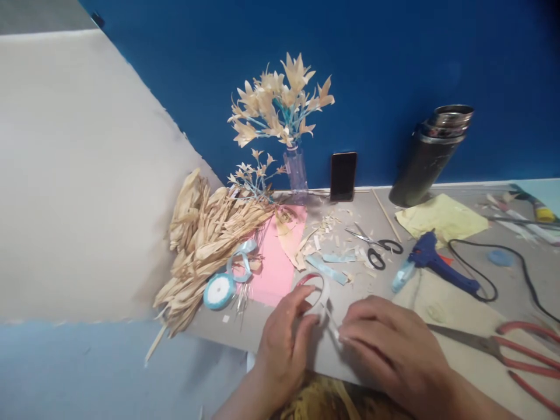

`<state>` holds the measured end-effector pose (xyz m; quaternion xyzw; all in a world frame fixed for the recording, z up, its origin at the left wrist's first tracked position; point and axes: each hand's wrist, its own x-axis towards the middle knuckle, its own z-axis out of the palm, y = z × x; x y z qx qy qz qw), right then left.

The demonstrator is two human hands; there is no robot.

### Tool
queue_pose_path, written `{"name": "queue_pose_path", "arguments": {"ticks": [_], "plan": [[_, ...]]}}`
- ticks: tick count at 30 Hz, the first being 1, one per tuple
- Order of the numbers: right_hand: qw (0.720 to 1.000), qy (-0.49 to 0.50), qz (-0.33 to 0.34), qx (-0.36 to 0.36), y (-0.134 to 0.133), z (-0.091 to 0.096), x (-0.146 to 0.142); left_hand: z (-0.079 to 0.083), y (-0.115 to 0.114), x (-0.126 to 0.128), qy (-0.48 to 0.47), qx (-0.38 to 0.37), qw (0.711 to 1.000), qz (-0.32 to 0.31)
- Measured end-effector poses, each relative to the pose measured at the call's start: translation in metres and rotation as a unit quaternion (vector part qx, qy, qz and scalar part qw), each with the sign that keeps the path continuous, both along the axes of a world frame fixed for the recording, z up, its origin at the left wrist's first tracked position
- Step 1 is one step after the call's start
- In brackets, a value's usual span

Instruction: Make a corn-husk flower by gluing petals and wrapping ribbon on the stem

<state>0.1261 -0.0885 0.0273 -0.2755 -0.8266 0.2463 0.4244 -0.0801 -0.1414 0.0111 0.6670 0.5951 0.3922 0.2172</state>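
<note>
A roll of white tape (324, 289) with a reddish inner ring is gripped between the thumb and fingers of my left hand (286, 329), near the table's front edge. From the roll a narrow white strip (332, 322) runs down to my right hand (389, 338), whose fingertips pinch its end. Blue ribbon pieces (327, 269) lie just beyond the roll. To the left are a spool of light blue ribbon (219, 291) and several thin wires (242, 300). Large red-handled scissors (494, 348) lie beside my right hand.
Dried husks (205, 245) are heaped at the left on and around pink paper (266, 271). Behind stand a vase (296, 172) of husk flowers, a phone (343, 177) and a dark flask (426, 160). Black-handled scissors (376, 246) and a blue glue gun (437, 262) with its cord lie right.
</note>
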Motion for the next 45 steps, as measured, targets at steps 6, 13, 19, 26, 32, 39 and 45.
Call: {"name": "queue_pose_path", "arguments": {"ticks": [6,13,19,26,32,39,45], "plan": [[0.997,-0.011,0.009,0.072,-0.016,-0.002,0.008,-0.002,-0.002,-0.001,-0.111,-0.060,0.992,0.026],[0.988,-0.041,-0.089,0.120,-0.016,-0.007,0.028,0.007,-0.003,-0.003,-0.154,-0.063,0.985,0.043],[0.942,-0.202,-0.229,0.140,0.040,-0.023,0.055,0.020,0.000,-0.019,-0.206,-0.080,0.965,0.141],[0.806,-0.525,-0.263,-0.071,0.130,-0.036,0.061,0.027,0.012,-0.024,-0.259,-0.102,0.950,0.142],[0.798,-0.535,-0.262,-0.094,0.146,-0.052,0.050,0.024,0.011,-0.024,-0.281,-0.109,0.943,0.137],[0.816,-0.494,-0.281,-0.103,0.145,-0.052,0.062,0.012,0.020,-0.028,-0.421,-0.127,0.890,0.119],[0.905,-0.308,-0.249,-0.158,0.146,-0.053,0.075,0.011,0.027,-0.023,-0.497,-0.118,0.854,0.100]]}}
